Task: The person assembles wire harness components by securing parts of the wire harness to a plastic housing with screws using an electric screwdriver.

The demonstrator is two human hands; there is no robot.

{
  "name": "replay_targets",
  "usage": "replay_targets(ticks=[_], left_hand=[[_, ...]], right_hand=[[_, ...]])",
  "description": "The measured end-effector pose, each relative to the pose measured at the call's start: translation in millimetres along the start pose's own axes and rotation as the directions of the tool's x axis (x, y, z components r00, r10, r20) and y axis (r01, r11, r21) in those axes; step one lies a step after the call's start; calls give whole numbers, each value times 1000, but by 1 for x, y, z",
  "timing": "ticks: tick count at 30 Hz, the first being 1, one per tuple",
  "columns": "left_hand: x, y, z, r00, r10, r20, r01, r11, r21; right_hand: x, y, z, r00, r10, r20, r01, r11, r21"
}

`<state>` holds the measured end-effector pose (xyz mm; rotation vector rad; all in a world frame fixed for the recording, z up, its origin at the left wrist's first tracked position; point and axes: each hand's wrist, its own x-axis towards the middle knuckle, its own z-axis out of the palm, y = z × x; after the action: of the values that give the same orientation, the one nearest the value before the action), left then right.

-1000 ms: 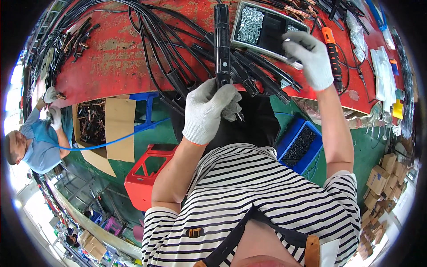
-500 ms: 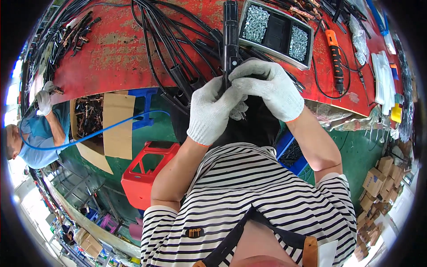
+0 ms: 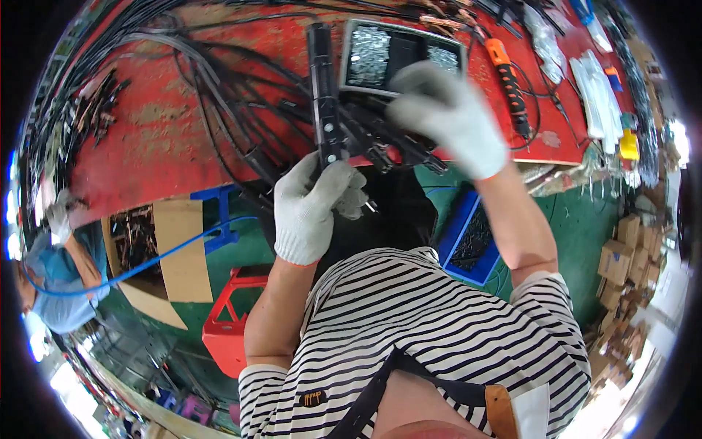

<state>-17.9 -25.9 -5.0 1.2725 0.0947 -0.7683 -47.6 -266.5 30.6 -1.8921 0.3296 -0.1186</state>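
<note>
1. The left hand [image 3: 316,208], in a white knit glove, is closed around the lower end of a long black bar-shaped part [image 3: 324,95]. The bar stands up over the near edge of the red tabletop [image 3: 161,139], and its bottom end is buried in the fist, so no idea what that end looks like.
2. The right hand [image 3: 447,117], also gloved, is just a motion blur over the table's near edge, right below the grey tray [image 3: 404,55]. Honestly can't tell if its fingers are open, curled or pinching anything.
3. The tray sits toward the far edge and holds small shiny metal bits in compartments. They're too small to say what they are.
4. A tangle of black cables [image 3: 212,95] sprawls across the left half of the tabletop and runs under the bar and both hands. Where single cables end is impossible to trace.
5. An orange-handled tool [image 3: 507,77] lies to the right of the tray, partly behind the blurred glove.
6. Below the table edge: a blue bin [image 3: 472,238] half hidden by the right forearm, and a red crate [image 3: 228,325] cut off by the left arm.
7. Another person [image 3: 58,285] in blue sits at the left rim, badly warped by the lens.
</note>
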Motion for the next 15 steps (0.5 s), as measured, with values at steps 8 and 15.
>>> replay_targets(ticks=[8,15], left_hand=[[6,3,-5,994,-39,97,51,991,-125],[5,0,-5,997,-36,70,43,995,-94]], right_hand=[[30,172,-188,827,-119,-549,-524,190,-830],[35,183,-197,877,-74,-475,-341,602,-722]])
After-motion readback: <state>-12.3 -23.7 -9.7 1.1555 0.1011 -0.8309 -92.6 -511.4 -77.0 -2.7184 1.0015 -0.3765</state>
